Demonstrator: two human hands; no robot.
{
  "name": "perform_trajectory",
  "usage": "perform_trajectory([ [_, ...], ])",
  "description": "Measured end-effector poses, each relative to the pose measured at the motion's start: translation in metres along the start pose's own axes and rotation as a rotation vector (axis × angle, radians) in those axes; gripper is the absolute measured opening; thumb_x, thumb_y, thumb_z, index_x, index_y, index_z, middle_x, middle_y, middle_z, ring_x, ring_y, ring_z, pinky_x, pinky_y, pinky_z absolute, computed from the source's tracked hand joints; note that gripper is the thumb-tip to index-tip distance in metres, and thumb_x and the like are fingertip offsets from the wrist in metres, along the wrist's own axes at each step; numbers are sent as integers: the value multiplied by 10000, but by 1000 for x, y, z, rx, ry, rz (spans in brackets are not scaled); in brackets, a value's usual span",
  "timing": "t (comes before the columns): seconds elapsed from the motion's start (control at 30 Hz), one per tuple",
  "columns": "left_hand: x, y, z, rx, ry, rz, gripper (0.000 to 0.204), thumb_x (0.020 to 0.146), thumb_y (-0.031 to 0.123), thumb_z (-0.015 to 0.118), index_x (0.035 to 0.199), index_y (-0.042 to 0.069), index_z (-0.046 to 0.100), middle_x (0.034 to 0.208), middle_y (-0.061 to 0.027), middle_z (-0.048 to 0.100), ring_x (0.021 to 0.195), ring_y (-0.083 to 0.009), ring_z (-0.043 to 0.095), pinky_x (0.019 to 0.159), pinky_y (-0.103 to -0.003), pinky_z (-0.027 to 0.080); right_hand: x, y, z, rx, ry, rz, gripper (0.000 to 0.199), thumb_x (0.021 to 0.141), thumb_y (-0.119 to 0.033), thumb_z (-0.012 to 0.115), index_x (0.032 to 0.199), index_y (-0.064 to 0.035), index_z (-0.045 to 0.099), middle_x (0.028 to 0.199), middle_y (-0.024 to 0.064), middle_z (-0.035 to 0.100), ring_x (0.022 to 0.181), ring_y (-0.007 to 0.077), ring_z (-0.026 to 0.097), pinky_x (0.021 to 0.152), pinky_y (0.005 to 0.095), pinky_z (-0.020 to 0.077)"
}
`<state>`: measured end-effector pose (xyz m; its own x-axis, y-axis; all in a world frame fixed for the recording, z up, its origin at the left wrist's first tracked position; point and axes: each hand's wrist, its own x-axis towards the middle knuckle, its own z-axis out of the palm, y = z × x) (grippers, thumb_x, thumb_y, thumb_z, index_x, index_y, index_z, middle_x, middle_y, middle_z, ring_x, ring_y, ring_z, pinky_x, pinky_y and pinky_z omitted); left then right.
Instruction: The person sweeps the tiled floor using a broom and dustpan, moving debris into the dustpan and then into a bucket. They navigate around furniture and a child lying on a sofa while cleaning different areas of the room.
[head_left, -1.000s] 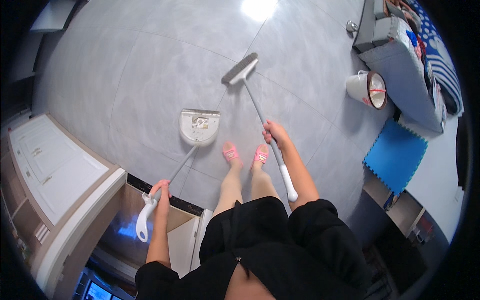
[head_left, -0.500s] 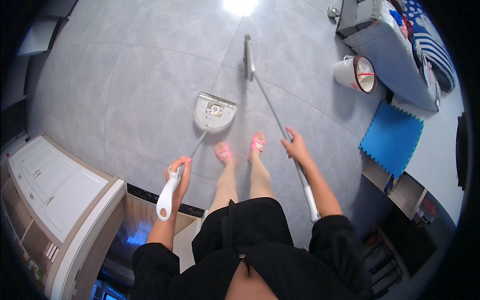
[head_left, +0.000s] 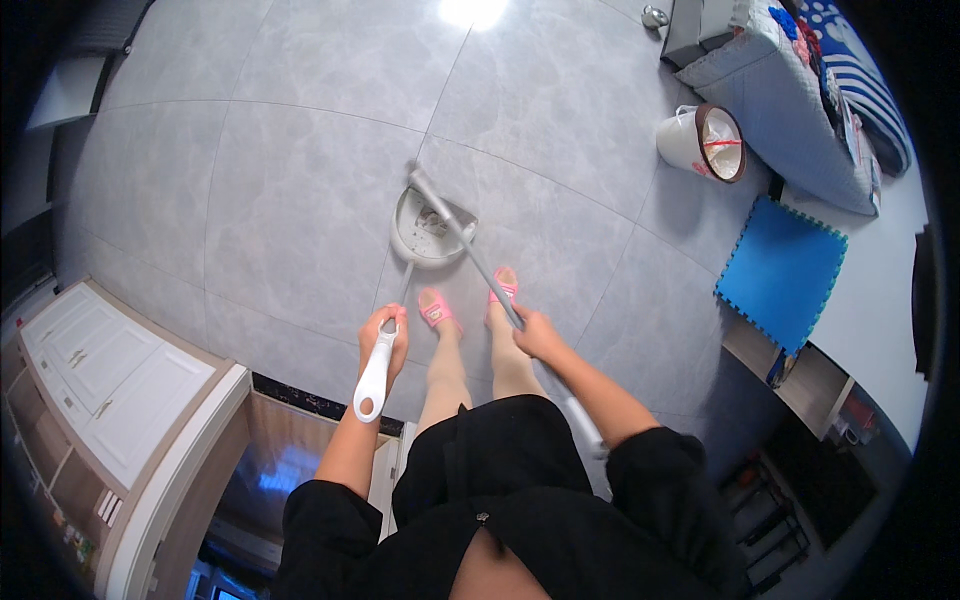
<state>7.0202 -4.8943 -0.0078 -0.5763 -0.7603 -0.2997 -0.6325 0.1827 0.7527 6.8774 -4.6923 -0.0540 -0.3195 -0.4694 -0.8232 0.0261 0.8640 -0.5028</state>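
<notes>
My left hand (head_left: 369, 345) is closed around the white grip of a long-handled dustpan (head_left: 425, 258). The pan lies on the floor just ahead of my feet, with some small bits and a patch that looks like a label inside it. In my right hand (head_left: 541, 335) is the grey shaft of a broom (head_left: 480, 265). The shaft slants across the pan, and the broom's head, slightly blurred, is at the pan's far-left edge. Its bristles are hard to make out. The broom's white handle end passes under my right forearm.
My pink slippers (head_left: 437, 308) stand just behind the pan. To the right are a lined white bin (head_left: 680, 140) with a brown rim, a quilt-covered seat (head_left: 765, 100) and a blue foam mat (head_left: 780, 275). White cabinets (head_left: 110, 370) and a doorway lie at lower left.
The broom has swung left and nearer, from the floor right of the dustpan to across it. My right hand moved left and nearer. My left hand shifted right; the pan looks tilted differently, showing its inside.
</notes>
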Motion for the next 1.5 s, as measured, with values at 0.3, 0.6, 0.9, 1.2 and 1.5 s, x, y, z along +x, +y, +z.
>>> perform_trajectory([
  [0.3, -9, -8, 12, 51, -45, 6, 97, 729, 66, 558, 700, -26, 560, 738, -149, 593, 675, -228, 580, 633, -281, 442, 15, 11, -82, -447, 202, -52, 519, 634, -33, 462, 1150, -47, 410, 725, 258, 547, 661, 379, 544, 631, 429, 440],
  [0.6, -19, -28, 12, -66, -54, -124, 119, 749, 93, 549, 778, -23, 547, 746, -128, 586, 641, -198, 556, 589, -290, 436, -20, -1, -50, -12, -225, 28, 369, 699, -113, 510, 1043, 0, 437, 678, 243, 554, 578, 361, 553, 532, 400, 460],
  [0.9, -34, -22, 5, -348, 10, -380, 237, 813, 245, 497, 894, 28, 550, 784, -39, 528, 632, -82, 466, 581, -220, 396, -133, 64, -61, -192, 223, -136, 312, 726, -148, 527, 974, 21, 442, 629, 212, 538, 639, 400, 519, 566, 436, 424],
  [1.2, -86, 50, -45, -325, -325, -64, 185, 822, 190, 483, 773, 20, 537, 633, -15, 469, 546, -61, 391, 478, -195, 325, -326, 96, -28, 980, 84, 285, 207, 800, -144, 504, 961, -29, 444, 669, 48, 500, 370, 63, 371, 347, 211, 348],
  [1.5, -145, 248, 15, -262, -357, 227, 261, 784, 82, 543, 568, 65, 396, 591, 27, 418, 535, -50, 303, 479, -195, 257, -454, 177, -139, 1307, 257, 79, 301, 824, -143, 463, 1089, -44, 360, 578, -3, 392, 402, 42, 329, 334, 173, 257],
])
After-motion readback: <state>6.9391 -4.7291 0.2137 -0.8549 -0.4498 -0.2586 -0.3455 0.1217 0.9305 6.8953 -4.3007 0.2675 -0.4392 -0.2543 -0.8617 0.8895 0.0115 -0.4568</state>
